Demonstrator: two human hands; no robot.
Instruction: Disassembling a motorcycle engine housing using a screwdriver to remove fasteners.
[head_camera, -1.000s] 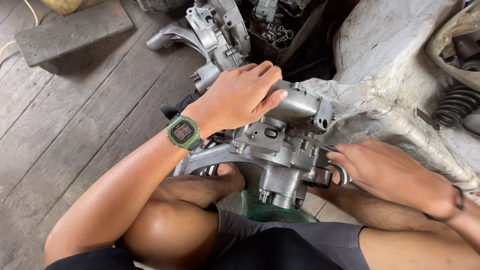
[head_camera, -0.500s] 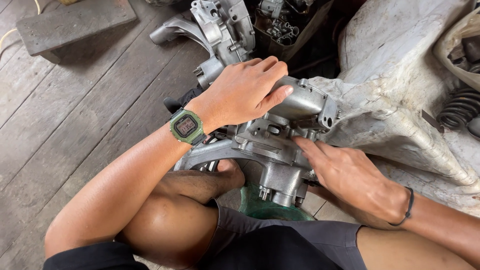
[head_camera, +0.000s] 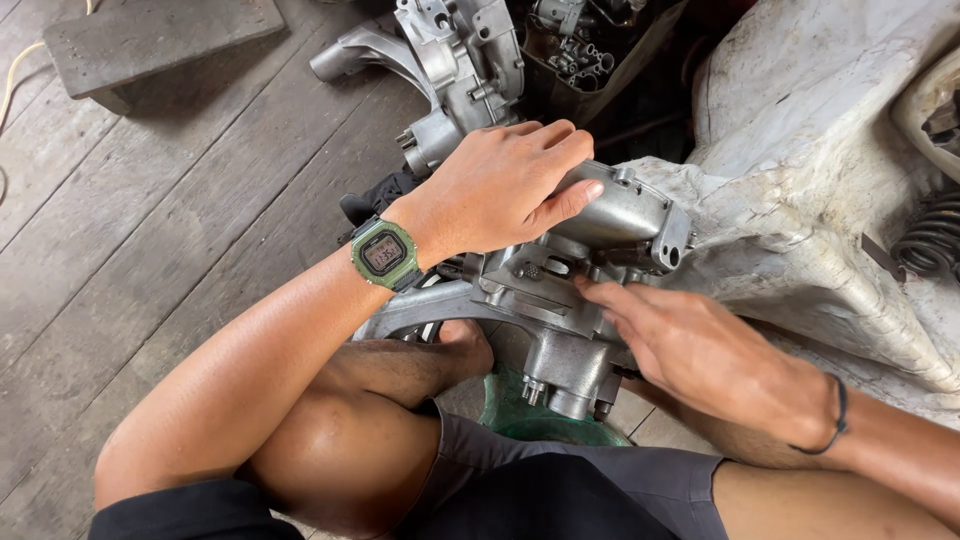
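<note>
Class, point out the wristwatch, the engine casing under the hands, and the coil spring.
wristwatch (head_camera: 384, 254), head view, on its face.
engine casing (head_camera: 625, 208), head view, on its smooth top.
coil spring (head_camera: 932, 240), head view, on its coils.
</note>
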